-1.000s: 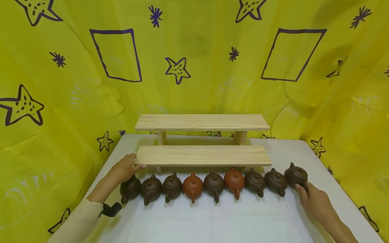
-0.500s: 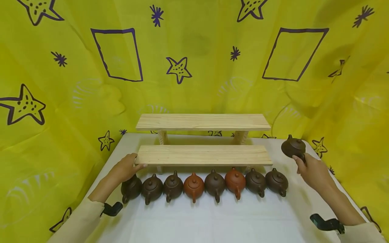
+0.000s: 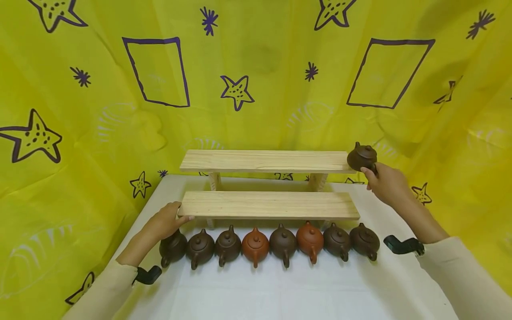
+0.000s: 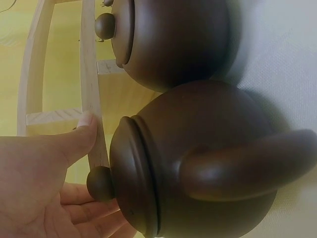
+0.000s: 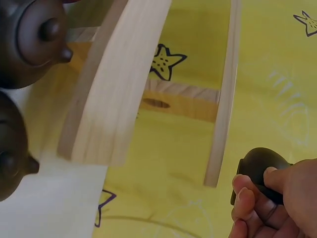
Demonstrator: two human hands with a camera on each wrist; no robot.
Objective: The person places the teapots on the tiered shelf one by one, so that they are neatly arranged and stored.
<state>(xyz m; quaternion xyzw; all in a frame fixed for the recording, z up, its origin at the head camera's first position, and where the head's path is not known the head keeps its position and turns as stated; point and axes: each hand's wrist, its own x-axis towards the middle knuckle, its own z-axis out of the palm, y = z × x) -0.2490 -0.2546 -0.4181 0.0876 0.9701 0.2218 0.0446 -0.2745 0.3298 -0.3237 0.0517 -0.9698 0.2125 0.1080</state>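
Observation:
A dark brown teapot (image 3: pixel 362 157) is held up by its handle in my right hand (image 3: pixel 387 183), beside the right end of the upper shelf board (image 3: pixel 266 161). In the right wrist view my thumb and fingers grip this teapot (image 5: pixel 260 168), which is partly hidden by them. My left hand (image 3: pixel 164 222) holds the left end of the lower shelf board (image 3: pixel 268 205). Its thumb (image 4: pixel 86 131) lies on the board's front edge, and the other fingers reach past the end, close to the leftmost dark teapot (image 4: pixel 198 163).
A row of several teapots stands on the white table (image 3: pixel 256 293) before the two-tier wooden stand, handles toward me. Among the dark ones are two reddish teapots, one mid-row (image 3: pixel 255 247) and one farther right (image 3: pixel 310 242). A yellow patterned cloth (image 3: pixel 264 120) hangs behind and at both sides.
My right hand has lifted the teapot from the right end of the row, carrying it up, back and then left to the upper board's end. My left hand has stayed in place.

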